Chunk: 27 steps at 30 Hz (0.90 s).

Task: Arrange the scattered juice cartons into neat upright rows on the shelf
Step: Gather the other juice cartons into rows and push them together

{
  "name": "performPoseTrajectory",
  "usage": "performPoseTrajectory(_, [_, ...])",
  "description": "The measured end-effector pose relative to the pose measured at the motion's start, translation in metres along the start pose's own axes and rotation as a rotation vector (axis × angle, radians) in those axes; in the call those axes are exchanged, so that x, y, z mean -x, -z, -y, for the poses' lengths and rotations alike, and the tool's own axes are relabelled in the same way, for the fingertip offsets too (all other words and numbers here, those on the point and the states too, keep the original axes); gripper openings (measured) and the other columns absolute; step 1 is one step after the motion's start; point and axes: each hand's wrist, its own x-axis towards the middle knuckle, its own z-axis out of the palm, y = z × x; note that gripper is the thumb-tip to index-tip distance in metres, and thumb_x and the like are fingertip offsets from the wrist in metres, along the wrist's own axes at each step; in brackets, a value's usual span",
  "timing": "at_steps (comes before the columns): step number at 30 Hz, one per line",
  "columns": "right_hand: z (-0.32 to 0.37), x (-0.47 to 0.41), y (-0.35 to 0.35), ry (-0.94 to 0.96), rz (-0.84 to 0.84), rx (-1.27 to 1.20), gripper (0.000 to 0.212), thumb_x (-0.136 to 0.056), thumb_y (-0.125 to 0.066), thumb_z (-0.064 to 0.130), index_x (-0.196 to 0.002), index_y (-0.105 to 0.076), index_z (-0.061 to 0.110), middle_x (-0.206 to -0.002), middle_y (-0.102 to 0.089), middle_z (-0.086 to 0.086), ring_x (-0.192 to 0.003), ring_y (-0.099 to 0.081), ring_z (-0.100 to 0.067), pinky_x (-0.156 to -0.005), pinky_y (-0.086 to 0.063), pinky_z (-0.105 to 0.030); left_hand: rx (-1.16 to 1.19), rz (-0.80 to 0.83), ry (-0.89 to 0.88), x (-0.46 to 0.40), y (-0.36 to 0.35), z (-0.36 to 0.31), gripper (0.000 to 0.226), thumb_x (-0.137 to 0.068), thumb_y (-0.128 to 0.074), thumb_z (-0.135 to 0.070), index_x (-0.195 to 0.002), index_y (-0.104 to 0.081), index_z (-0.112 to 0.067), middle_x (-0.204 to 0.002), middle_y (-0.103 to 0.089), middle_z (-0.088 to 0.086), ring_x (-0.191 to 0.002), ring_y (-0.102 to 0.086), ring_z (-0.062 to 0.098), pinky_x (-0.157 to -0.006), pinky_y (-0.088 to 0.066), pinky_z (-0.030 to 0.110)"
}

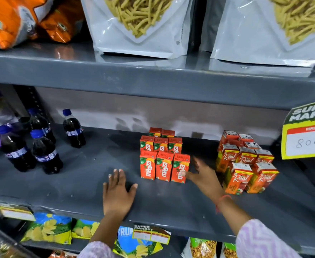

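Orange-red Maaza juice cartons (164, 165) stand upright in three rows in the middle of the grey shelf (78, 183). To their right, orange Real juice cartons (246, 164) stand upright in a staggered cluster. My left hand (117, 192) lies flat on the shelf, fingers apart, left of the Maaza block and not touching it. My right hand (203, 174) is open beside the front right Maaza carton (180, 167); its thumb touches that carton's lower right edge, and the fingers are blurred.
Several dark cola bottles (41, 142) stand at the shelf's left. A price tag (307, 131) hangs at the right. Snack pouches (140, 25) sit on the shelf above, chip bags (48, 229) below the front edge.
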Motion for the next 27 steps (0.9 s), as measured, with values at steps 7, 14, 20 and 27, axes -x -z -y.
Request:
performPoseTrajectory(7, [-0.010, 0.012, -0.065, -0.092, -0.176, -0.278, 0.070, -0.073, -0.076, 0.028, -0.134, -0.042, 0.021, -0.118, -0.068, 0.001, -0.106, -0.064, -0.018, -0.085, -0.045, -0.022, 0.523, 0.052, 0.030, -0.012, -0.012, -0.053, 0.067, -0.080, -0.069, -0.038, -0.139, -0.043, -0.020, -0.127, -0.064, 0.003, -0.117, -0.058, 0.025, -0.100, -0.047, 0.044])
performPoseTrajectory(14, [-0.006, 0.000, -0.082, -0.141, -0.316, -0.291, 0.068, -0.073, -0.075, 0.035, -0.131, -0.042, 0.024, -0.119, -0.068, -0.003, -0.105, -0.066, -0.026, -0.090, -0.052, -0.039, 0.563, -0.006, 0.050, -0.020, -0.018, -0.053, 0.029, -0.078, -0.071, -0.037, -0.101, -0.065, -0.020, -0.099, -0.074, -0.001, -0.092, -0.068, 0.020, -0.075, -0.047, 0.030])
performPoseTrajectory(20, [-0.005, 0.000, -0.079, -0.174, -0.342, -0.206, 0.054, -0.071, -0.075, 0.036, -0.118, -0.051, 0.023, -0.111, -0.072, -0.004, -0.100, -0.067, -0.029, -0.085, -0.053, -0.037, 0.535, -0.013, 0.042, -0.020, -0.018, -0.049, 0.025, -0.076, -0.072, -0.036, -0.090, -0.067, -0.015, -0.089, -0.074, 0.001, -0.085, -0.068, 0.022, -0.072, -0.049, 0.034])
performPoseTrajectory(27, [-0.004, 0.050, -0.088, -0.195, -0.381, -0.139, 0.048, -0.070, -0.075, 0.043, -0.108, -0.056, 0.022, -0.101, -0.074, -0.003, -0.093, -0.069, -0.028, -0.077, -0.054, -0.034, 0.531, 0.028, 0.077, 0.023, -0.010, -0.028, 0.020, -0.077, -0.072, -0.036, -0.086, -0.066, -0.019, -0.082, -0.073, -0.003, -0.082, -0.067, 0.019, -0.065, -0.044, 0.030])
